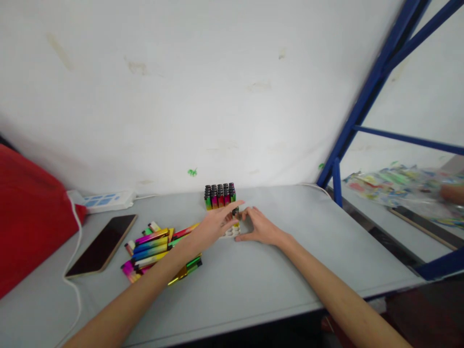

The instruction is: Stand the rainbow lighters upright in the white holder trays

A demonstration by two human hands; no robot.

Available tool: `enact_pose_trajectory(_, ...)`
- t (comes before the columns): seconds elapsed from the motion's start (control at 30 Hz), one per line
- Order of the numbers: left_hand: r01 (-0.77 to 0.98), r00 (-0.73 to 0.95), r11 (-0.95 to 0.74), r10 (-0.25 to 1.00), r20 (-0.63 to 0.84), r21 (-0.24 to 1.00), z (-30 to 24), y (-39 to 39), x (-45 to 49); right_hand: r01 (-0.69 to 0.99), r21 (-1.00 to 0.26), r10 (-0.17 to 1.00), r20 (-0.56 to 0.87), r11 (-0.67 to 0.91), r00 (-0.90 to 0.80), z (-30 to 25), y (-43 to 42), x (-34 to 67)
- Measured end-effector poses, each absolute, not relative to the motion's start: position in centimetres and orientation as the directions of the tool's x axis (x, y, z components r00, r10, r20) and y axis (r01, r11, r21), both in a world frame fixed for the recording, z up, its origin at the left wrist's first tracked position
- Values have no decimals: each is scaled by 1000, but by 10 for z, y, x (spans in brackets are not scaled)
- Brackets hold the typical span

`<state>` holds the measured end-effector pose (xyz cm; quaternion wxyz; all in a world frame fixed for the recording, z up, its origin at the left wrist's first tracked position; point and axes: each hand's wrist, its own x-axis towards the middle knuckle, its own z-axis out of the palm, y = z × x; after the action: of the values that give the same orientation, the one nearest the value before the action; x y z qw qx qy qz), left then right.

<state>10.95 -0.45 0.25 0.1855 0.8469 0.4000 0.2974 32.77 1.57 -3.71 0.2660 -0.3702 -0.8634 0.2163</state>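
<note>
A white tray [229,234] stands on the grey table [275,285], its back rows filled with upright multicoloured lighters [219,195] with black tops. My left hand [214,224] reaches over the tray's front, fingers stretched out, pinching a lighter [235,212] between thumb and finger. My right hand [260,227] rests on the table at the tray's right side, fingers curled towards that same lighter. A heap of loose rainbow-coloured lighters [159,249] lies under my left forearm, left of the tray.
A dark phone [102,244] lies flat at the left beside a white cable. A white power strip [105,200] sits against the wall, a red bag [29,217] at far left. A blue metal frame [366,96] stands at right, with another person's hand [452,193] and colourful packets beyond.
</note>
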Motion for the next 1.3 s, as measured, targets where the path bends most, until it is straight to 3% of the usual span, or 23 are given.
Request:
enact_pose_trajectory(0.07,603,461,-573,818,344,555,5,-6,95,522,-571,754,303,633,-583,-36,15,327)
enact_pose_trajectory(0.17,738,412,-516,855,315,434,14,-8,57,506,-584,749,304,635,-589,-36,15,328)
enact_pose_trajectory(0.37,914,318,-331,944,91,235,19,-25,-11,476,-629,752,287,615,-593,-37,17,329)
enact_pose_trajectory(0.53,886,353,-348,935,39,306,12,-30,-20,464,-636,748,289,616,-597,-35,16,330)
enact_pose_trajectory(0.7,824,242,-322,944,225,465,29,-27,-14,468,-630,748,293,620,-596,-35,16,330)
enact_pose_trajectory(0.87,588,135,-234,972,191,774,58,-27,12,469,-625,745,292,623,-600,-40,18,331)
enact_pose_trajectory(1.0,206,115,-148,985,126,967,46,-27,43,463,-628,743,297,625,-600,-43,19,332)
enact_pose_trajectory(1.1,-64,106,-47,993,54,997,23,-27,61,459,-623,738,307,633,-601,-43,19,332)
enact_pose_trajectory(1.3,-270,257,35,966,38,962,9,-37,73,471,-625,746,293,623,-598,-42,18,331)
